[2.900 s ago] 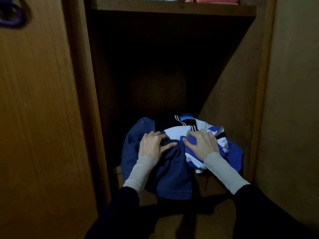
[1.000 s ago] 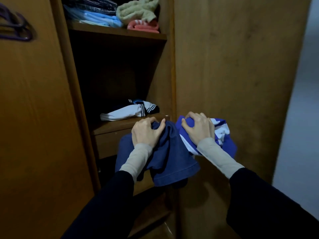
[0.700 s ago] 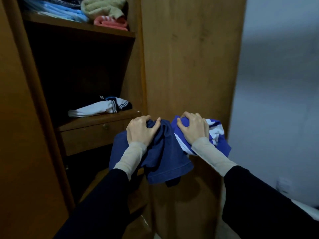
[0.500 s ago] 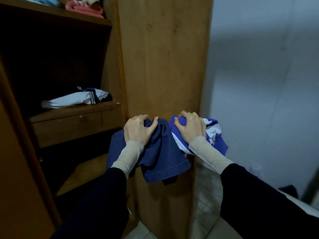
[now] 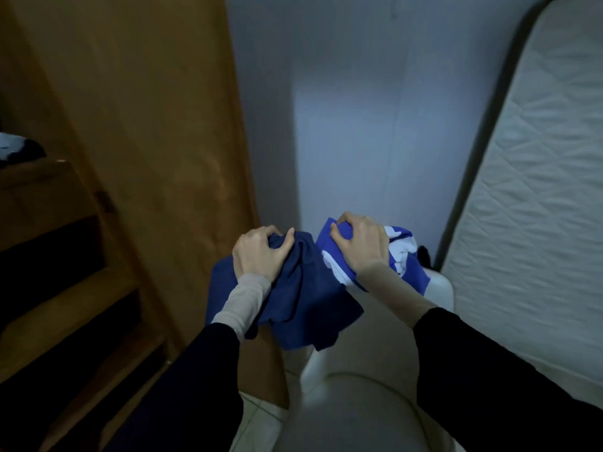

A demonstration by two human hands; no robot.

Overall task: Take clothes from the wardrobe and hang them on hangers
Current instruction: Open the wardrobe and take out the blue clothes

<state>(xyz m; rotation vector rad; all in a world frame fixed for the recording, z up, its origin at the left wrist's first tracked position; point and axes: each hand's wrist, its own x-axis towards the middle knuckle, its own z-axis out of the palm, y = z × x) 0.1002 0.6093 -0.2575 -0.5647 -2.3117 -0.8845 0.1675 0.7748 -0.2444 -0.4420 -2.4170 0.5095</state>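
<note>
I hold a bundle of clothes in front of me, away from the wardrobe. My left hand (image 5: 259, 254) grips a dark blue garment (image 5: 303, 305) that hangs down in folds. My right hand (image 5: 362, 247) grips a bright blue and white striped garment (image 5: 404, 265) bunched beside it. The two garments touch in the middle. No hanger is in view.
The wooden wardrobe (image 5: 156, 125) stands open at the left, with shelves and a folded dark and white garment (image 5: 16, 148) on one. A white plastic chair (image 5: 359, 406) is below my hands. A quilted white mattress (image 5: 538, 190) leans at the right against the pale wall (image 5: 342, 109).
I lifted the clothes bundle out of the wardrobe's lower compartment and turned right with it. The wardrobe slid to the left of view; the wall, chair and mattress came into sight.
</note>
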